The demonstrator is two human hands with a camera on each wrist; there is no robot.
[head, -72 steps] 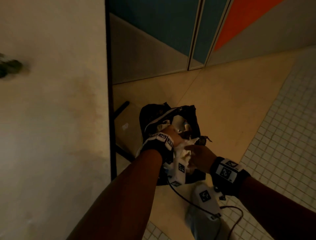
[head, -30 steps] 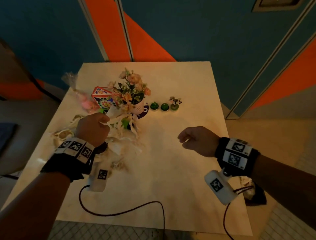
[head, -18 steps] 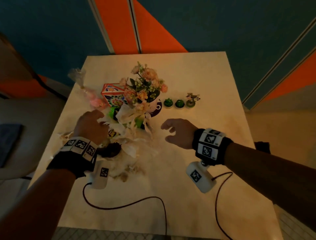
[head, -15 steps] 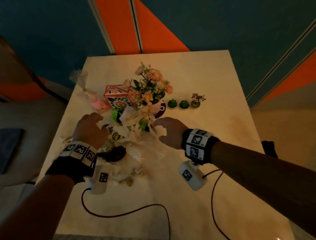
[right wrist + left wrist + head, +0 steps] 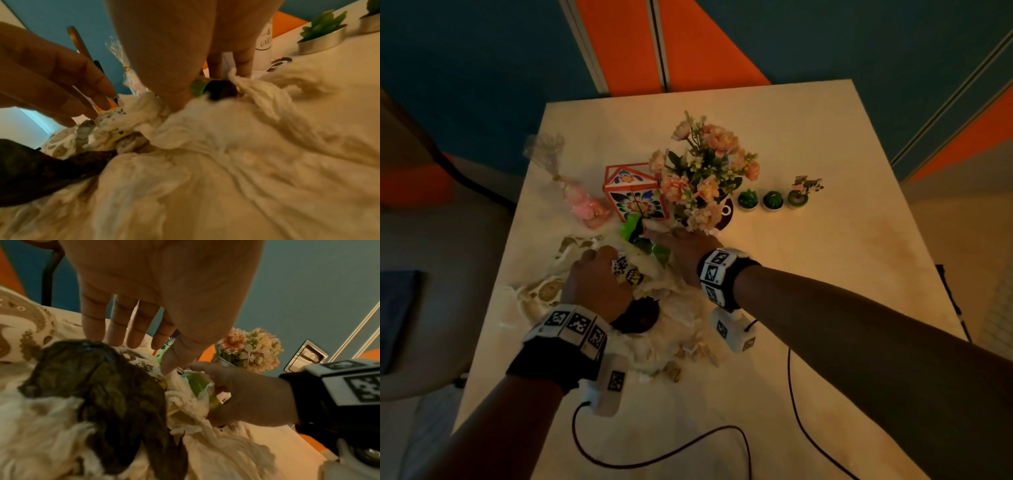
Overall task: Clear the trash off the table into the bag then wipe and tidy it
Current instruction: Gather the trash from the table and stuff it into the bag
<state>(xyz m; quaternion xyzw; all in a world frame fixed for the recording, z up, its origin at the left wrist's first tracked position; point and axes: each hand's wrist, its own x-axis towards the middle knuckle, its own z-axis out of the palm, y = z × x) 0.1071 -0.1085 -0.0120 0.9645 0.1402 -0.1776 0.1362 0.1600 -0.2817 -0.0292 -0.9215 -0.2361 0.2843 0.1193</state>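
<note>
A pile of crumpled white tissues (image 5: 678,308) lies on the cream table (image 5: 825,308), with a dark crumpled piece (image 5: 638,317) and a printed wrapper (image 5: 626,270) in it. My left hand (image 5: 592,277) hovers over the pile with fingers straight (image 5: 123,337), their tips at the dark piece (image 5: 98,386). My right hand (image 5: 681,245) reaches in beside the vase, and its thumb and fingers curl round a green container (image 5: 195,382) half wrapped in tissue (image 5: 205,87). A dark strip of the black bag (image 5: 948,294) shows past the table's right edge.
Just behind the pile stand a flower vase (image 5: 705,171), a patterned box (image 5: 633,195) and a cellophane packet of pink sweets (image 5: 585,205). Three small plant candles (image 5: 774,200) line up to the right. Wrist cables (image 5: 654,455) trail over the table's front.
My view swung from the bag on the floor to the table. Both hands moved forward into the pile; the right hand came left and closed round the green container.
</note>
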